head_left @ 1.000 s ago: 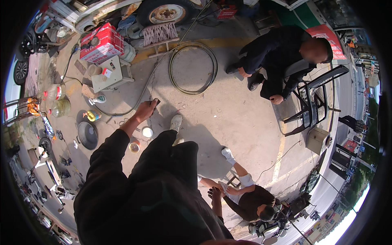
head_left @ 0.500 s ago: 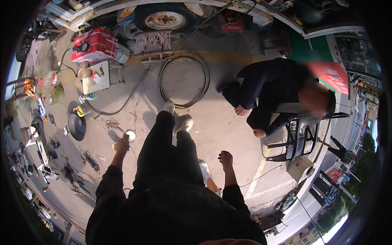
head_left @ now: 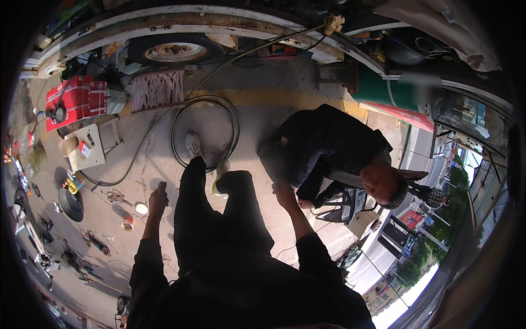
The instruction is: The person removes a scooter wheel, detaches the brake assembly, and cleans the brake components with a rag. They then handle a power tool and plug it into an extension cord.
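My left hand [head_left: 158, 202] hangs at my left side, fingers closed, with a small dark shape at their tips that I cannot make out. Below it on the ground, to the left, are a round white-topped item [head_left: 141, 208], a scissors-like metal tool [head_left: 116, 197] and a small orange-red tub [head_left: 127, 223]. My right hand [head_left: 284, 196] is raised in front of my right side, fingers curled; whatever may be inside is hidden. In the view it overlaps the dark clothing of a seated person [head_left: 323, 142]; contact cannot be made out.
Ahead of my feet lies a coiled hose [head_left: 236, 129], its tail running left. A red box [head_left: 76, 101], a small white-topped table [head_left: 90, 148], a black basin [head_left: 71, 205] and a yellow bottle [head_left: 75, 182] stand left. A corded power tool [head_left: 97, 242] lies nearer. A wheel [head_left: 175, 52] is beyond.
My view has swung right and my feet have moved, one now inside the hose coil. My right hand has come forward toward the seated person. The left hand stays low, its fingers closed.
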Demonstrator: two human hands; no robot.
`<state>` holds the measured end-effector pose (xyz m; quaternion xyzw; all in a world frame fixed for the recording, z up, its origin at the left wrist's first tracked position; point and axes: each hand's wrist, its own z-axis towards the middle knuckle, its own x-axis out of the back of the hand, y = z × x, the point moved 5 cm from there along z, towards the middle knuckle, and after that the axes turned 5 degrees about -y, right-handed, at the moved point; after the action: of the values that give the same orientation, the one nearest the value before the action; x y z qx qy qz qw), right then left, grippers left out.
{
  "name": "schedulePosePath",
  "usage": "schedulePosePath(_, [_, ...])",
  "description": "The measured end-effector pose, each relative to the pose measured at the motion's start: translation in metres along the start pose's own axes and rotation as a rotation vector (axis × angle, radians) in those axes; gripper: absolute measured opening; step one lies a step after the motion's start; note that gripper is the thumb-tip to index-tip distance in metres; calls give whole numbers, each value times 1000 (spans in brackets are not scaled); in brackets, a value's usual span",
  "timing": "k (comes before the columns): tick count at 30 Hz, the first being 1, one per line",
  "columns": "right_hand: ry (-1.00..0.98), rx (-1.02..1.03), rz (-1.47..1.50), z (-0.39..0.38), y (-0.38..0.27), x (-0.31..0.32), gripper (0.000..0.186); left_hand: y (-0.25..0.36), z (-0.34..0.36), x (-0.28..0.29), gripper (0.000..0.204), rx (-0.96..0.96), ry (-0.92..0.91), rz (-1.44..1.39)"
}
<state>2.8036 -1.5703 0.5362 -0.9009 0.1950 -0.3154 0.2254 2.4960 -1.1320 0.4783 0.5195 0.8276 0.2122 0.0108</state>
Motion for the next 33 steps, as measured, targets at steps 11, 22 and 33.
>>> schedulePosePath(11, [307, 94, 603, 320, -284, 259, 60, 163, -26, -108, 44, -59, -160, -203])
schedulePosePath(22, [200, 324, 445, 494, -331, 385, 34, 475, 36, -251, 25, -613, -202, -343])
schedulePosePath(33, [44, 484, 624, 370, -356, 368, 33, 697, 60, -346, 77, -1041, -162, 52])
